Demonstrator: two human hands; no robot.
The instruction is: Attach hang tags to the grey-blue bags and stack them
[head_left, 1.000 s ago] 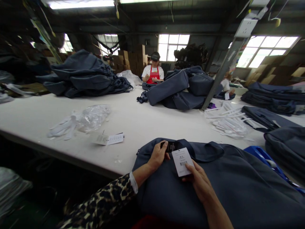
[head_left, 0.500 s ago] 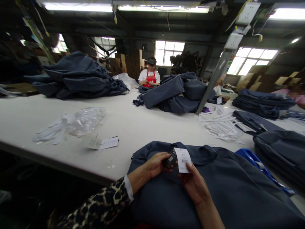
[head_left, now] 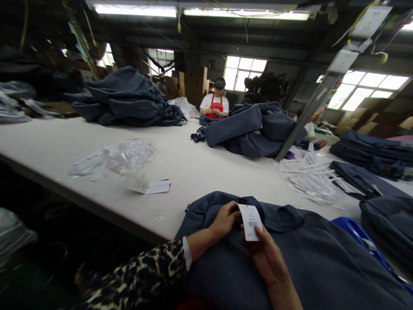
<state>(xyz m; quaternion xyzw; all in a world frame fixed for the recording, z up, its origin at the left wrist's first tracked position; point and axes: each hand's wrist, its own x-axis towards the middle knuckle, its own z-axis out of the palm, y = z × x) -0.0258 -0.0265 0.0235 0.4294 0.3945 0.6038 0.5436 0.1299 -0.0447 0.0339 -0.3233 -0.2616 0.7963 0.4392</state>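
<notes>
Along near tabletop (head_left: 190, 170) edge, pinching white tag (head_left: 251, 218) over blue-grey bag (head_left: 316, 254) with right hand (head_left: 268, 257); cannot tell grip of left hand (head_left: 223, 223), partly hidden. Seems midway: handling tag, attachment to bag unconfirmed.

Right grip (head_left: 268, 257) pinches white tag (head_left: 249, 219) over dark blue bag (head_left: 319, 262); left grip (head_left: 224, 221) close beside.

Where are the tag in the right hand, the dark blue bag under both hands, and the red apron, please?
Held tag (head_left: 249, 216): head view, on its printed white face.
Dark blue bag (head_left: 312, 258): head view, on its upper side.
Red apron (head_left: 216, 103): head view, on its front.
</notes>
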